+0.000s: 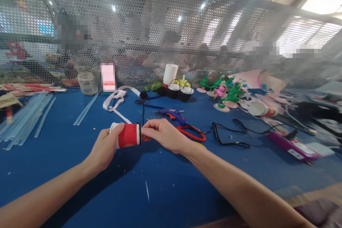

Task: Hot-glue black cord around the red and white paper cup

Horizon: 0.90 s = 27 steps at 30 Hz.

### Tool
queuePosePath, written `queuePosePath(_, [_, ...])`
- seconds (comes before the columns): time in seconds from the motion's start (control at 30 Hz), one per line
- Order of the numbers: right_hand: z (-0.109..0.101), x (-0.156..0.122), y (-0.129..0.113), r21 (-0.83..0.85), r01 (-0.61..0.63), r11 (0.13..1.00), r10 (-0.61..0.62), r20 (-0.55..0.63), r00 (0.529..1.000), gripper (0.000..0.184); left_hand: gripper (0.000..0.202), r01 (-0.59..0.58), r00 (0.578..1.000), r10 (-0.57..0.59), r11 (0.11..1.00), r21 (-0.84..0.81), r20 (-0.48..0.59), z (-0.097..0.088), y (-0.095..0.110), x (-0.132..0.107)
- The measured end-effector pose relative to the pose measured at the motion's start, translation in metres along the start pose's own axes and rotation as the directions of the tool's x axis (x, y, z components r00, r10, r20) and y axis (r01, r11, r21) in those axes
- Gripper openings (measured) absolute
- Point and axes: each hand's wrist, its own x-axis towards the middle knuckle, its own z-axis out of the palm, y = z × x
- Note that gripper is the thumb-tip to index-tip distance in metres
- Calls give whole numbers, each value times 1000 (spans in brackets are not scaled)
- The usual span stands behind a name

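My left hand (pixel 105 146) is closed around a red paper cup (pixel 127 134) held on its side, with a white part showing at its left end. A white band and black yarn (pixel 140 133) circle the cup's right end. There, the fingers of my right hand (pixel 162 133) are pinched together on the yarn, partly hidden. From the pinch, a strand runs up to a small black yarn ball (pixel 143 95). White ribbon (pixel 113 100) lies loosely behind the cup. Just beyond my right hand are a blue glue gun (pixel 171 114) and red-handled scissors (pixel 191 133).
Pale glue sticks (pixel 32 117) lie at left, near a plastic jar (pixel 87 83) and a phone (pixel 108 76). Stacked white cups (pixel 170 74), small black buckets (pixel 185 93) and green felt pieces (pixel 233 92) stand behind. A purple power strip (pixel 292 146) and black cable lie right. Perforated metal screen (pixel 149 35) closes the back.
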Motion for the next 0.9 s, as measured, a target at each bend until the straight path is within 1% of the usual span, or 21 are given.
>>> queuePosePath(0.13, [0,-1,3,-98,30,995,-29,5,1000,9,22,26,1000,-26,1000,-13,-7,1,2,0])
queuePosePath(0.27, [1,-2,1,-136,20,991,-21,-5,1000,8,21,3,1000,-3,1000,3,6,-1,0,0])
queuePosePath(0.33, [1,-2,-1,-113,9,994,-10,-17,1000,8,21,-18,1000,17,1000,14,19,-2,-2,1])
queuePosePath(0.43, [1,-1,-3,9,-15,1000,15,-8,1000,11,24,-66,996,62,996,56,70,-7,-5,3])
queuePosePath(0.5, [1,0,-2,96,-46,994,46,9,999,12,26,-120,990,107,984,135,97,-10,-7,3])
queuePosePath(0.57, [0,1,-1,145,-68,987,66,17,998,12,28,-168,983,148,960,225,105,-12,-5,2])
queuePosePath(0.63, [0,1,-1,154,-52,987,52,6,999,11,30,-187,979,152,935,302,135,-12,0,0])
queuePosePath(0.7, [0,1,-3,134,-6,991,9,-22,1000,11,30,-216,970,158,907,360,183,-11,8,-3])
queuePosePath(0.77, [0,-1,-8,89,43,995,-38,-58,998,11,28,-231,961,155,904,360,228,-10,18,-3])
queuePosePath(0.8, [0,-2,-11,51,68,996,-64,-71,995,11,27,-213,960,137,922,324,243,-10,23,-3])
queuePosePath(0.83, [0,-4,-14,5,95,995,-95,-77,993,11,26,-170,962,100,948,270,254,-10,27,-2])
queuePosePath(0.9, [1,-8,-20,-104,159,982,-167,-69,984,10,29,-23,961,-18,989,143,277,-9,36,1])
